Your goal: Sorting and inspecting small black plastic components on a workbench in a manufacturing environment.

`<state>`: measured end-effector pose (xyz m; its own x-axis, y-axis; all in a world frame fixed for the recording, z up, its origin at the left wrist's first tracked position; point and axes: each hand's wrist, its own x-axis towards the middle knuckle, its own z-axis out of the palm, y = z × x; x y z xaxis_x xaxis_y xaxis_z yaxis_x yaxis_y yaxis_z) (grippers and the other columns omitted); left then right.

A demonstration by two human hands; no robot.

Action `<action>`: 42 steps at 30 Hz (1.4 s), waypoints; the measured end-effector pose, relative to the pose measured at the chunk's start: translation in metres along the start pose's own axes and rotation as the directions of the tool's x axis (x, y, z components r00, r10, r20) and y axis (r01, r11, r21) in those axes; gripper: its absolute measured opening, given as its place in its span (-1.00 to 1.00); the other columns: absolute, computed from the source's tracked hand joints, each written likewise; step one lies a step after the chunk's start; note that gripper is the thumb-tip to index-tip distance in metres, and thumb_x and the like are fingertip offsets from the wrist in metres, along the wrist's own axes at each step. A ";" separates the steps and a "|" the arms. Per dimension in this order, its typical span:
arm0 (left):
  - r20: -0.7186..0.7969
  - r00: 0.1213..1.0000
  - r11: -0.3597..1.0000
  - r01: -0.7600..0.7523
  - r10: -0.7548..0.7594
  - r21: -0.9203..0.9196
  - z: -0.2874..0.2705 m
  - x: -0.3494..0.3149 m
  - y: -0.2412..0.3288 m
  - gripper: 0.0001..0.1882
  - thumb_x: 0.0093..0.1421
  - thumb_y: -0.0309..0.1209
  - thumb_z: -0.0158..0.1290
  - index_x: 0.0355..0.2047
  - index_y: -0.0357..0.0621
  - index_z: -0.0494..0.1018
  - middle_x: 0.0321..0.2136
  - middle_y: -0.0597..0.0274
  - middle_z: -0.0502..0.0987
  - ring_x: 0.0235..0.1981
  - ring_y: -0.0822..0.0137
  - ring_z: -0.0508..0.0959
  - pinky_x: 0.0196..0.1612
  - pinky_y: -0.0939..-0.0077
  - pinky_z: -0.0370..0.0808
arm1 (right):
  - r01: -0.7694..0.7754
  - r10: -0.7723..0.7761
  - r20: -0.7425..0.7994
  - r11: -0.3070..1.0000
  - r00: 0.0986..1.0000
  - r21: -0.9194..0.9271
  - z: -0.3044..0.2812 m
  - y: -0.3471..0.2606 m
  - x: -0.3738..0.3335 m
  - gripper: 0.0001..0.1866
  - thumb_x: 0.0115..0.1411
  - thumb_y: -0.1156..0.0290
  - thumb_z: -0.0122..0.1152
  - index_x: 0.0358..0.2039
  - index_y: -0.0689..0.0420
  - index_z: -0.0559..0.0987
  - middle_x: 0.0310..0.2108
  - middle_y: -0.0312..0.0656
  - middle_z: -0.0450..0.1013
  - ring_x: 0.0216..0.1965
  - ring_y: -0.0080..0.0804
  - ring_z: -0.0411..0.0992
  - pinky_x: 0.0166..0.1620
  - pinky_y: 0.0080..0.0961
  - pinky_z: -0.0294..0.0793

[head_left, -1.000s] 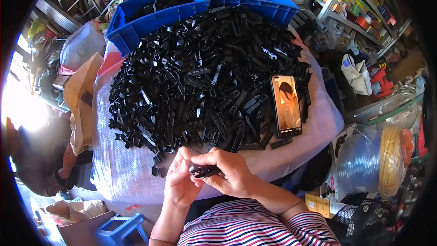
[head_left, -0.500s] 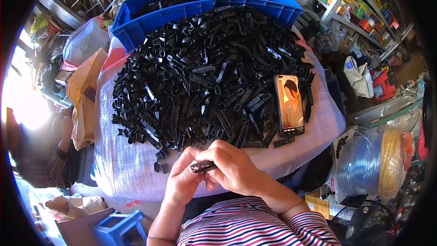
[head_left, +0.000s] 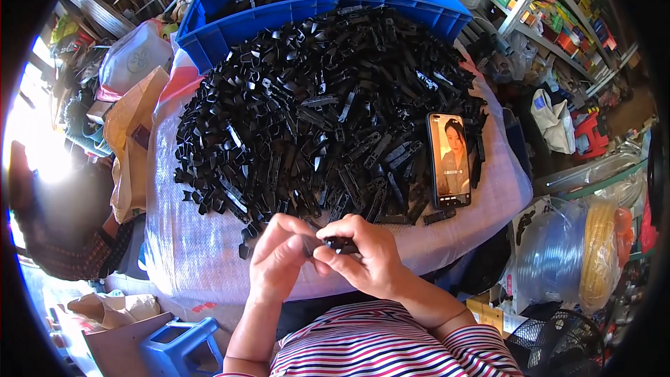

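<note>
My right hand pinches a small black plastic part between thumb and fingers, in front of my chest. Close beside it, my left hand is closed, with a dark piece at its fingertips; its exact kind is hard to make out. Both hands are over the near edge of a table covered in white woven sheeting. Just beyond them spreads a large heap of black plastic parts, some long and slotted, others short and curved.
Two blue bins stand behind the heap, the left one holding black parts. A phone with a lit screen lies at the heap's right. Another person sits at the left. A blue stool, a fan and coiled tubing surround the table.
My hands have moved slightly apart. The black part, earlier held between both hands, is now in my right fingers, with a dark piece at my left fingertips. The view has shifted a little.
</note>
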<state>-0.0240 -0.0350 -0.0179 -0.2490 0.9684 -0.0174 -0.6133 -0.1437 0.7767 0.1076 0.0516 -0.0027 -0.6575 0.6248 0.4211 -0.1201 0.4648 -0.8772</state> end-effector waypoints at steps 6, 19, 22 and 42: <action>-0.073 0.995 0.966 -0.054 0.075 0.252 0.007 0.000 0.000 -0.73 0.22 -0.28 -0.07 -0.31 -0.29 0.26 -0.50 0.12 0.46 -0.55 0.37 0.49 -0.41 0.56 0.45 | 0.198 -0.210 -0.019 0.945 0.978 -0.260 -0.003 0.008 0.000 -0.78 0.00 0.50 0.25 -0.33 0.17 0.42 -0.55 -0.19 0.41 -0.56 -0.40 0.43 -0.52 -0.57 0.37; -0.233 0.969 0.976 -0.035 0.085 0.213 -0.009 0.013 0.011 -0.80 0.20 -0.30 -0.06 -0.34 -0.20 0.32 -0.58 0.15 0.46 -0.62 0.39 0.44 -0.56 0.61 0.36 | -0.095 0.092 -0.028 0.985 0.995 -0.141 -0.002 -0.006 -0.001 -0.74 0.18 0.36 0.08 -0.19 0.26 0.43 -0.45 -0.24 0.42 -0.44 -0.55 0.37 -0.33 -0.65 0.37; -0.196 0.977 0.966 -0.037 0.089 0.258 -0.014 0.010 0.011 -0.81 0.23 -0.31 -0.07 -0.32 -0.19 0.32 -0.59 0.21 0.46 -0.63 0.49 0.41 -0.53 0.67 0.35 | -0.215 0.218 0.012 0.969 0.976 -0.119 -0.002 -0.008 -0.003 -0.74 0.19 0.30 0.08 -0.25 0.26 0.43 -0.52 -0.26 0.41 -0.52 -0.59 0.35 -0.40 -0.67 0.35; -0.012 0.902 0.648 -0.301 0.432 0.700 0.001 -0.006 0.010 -0.85 0.20 -0.42 -0.08 -0.32 -0.29 0.34 -0.45 0.25 0.44 -0.47 0.48 0.42 -0.40 0.64 0.37 | -0.216 0.232 0.146 0.969 0.962 -0.120 0.017 -0.015 0.005 -0.77 0.21 0.30 0.04 -0.39 0.23 0.39 -0.63 -0.15 0.37 -0.61 -0.37 0.39 -0.51 -0.55 0.33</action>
<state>-0.0275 -0.0419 -0.0093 -0.4985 0.8087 0.3122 0.2022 -0.2418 0.9490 0.0930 0.0371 0.0086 -0.7687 0.6172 0.1677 0.1145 0.3908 -0.9133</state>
